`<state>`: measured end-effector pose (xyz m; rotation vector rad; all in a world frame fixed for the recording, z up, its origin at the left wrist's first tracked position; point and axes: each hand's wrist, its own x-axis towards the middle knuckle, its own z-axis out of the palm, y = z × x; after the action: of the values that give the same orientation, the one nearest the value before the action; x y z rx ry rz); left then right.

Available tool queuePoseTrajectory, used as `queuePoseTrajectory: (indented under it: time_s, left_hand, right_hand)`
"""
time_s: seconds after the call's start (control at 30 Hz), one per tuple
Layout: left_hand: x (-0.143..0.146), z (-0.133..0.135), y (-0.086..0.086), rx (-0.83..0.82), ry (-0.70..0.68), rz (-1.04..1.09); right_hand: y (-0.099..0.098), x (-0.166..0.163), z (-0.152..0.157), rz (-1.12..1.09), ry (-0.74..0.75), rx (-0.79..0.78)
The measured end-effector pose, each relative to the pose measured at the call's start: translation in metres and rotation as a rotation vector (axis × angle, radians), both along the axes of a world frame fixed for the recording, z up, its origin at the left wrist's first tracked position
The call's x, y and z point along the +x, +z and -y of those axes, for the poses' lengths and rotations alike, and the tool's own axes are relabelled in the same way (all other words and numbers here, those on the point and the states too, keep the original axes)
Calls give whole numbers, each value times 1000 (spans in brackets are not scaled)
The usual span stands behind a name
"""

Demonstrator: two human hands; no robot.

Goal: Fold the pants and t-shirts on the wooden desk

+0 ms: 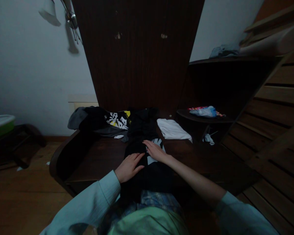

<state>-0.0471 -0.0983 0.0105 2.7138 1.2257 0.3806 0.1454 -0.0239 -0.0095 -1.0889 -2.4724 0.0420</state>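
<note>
The black garment (159, 176) lies at the lower centre of the frame, over the bench (100, 160), with a white print facing up. The left hand (129, 167) rests palm down on the garment's left part, fingers extended and not gripping. The right hand (156, 152) lies across the print, fingers extended toward the left, likewise not gripping. The fingertips of both hands are close together; whether they touch cannot be determined.

A folded white cloth (173, 129) is positioned right of centre. Dark clothes (94, 120), one with a white and yellow print, are heaped left of centre. A plastic bag (203, 112) sits on the shelf (210, 120) at right.
</note>
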Motion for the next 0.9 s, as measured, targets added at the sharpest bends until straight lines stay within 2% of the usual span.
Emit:
queuePoseTrajectory:
  time_s: [0.1,0.23,0.37,0.47,0.6,0.67,0.8,0.9]
  left_hand:
    - [7,4,3,2,-34,-42]
    - [11,25,7,1,-51,-105]
    - [17,38,7,39,25,-15]
    - [22,34,-2,62,-3,74]
    - [24,28,-14,29,-103,6]
    - [24,29,-16,2,-108,-23]
    - [23,35,-14,-31,-117,-25]
    - [22,39,-13,-48,-125,-26]
  right_hand:
    - [0,1,8,-6,11,-27]
    - [1,2,36,-47,-1,-49]
    - [-2,1,62,-93,-2,-86]
    - [2,4,64,-97,34,-162]
    - [24,11,34,-140,4,-266]
    - [38,11,8,-133,-112,-263]
    - [52,-1,-46,-21,-467,-317]
    - [49,-17,-72,30,-550,-378]
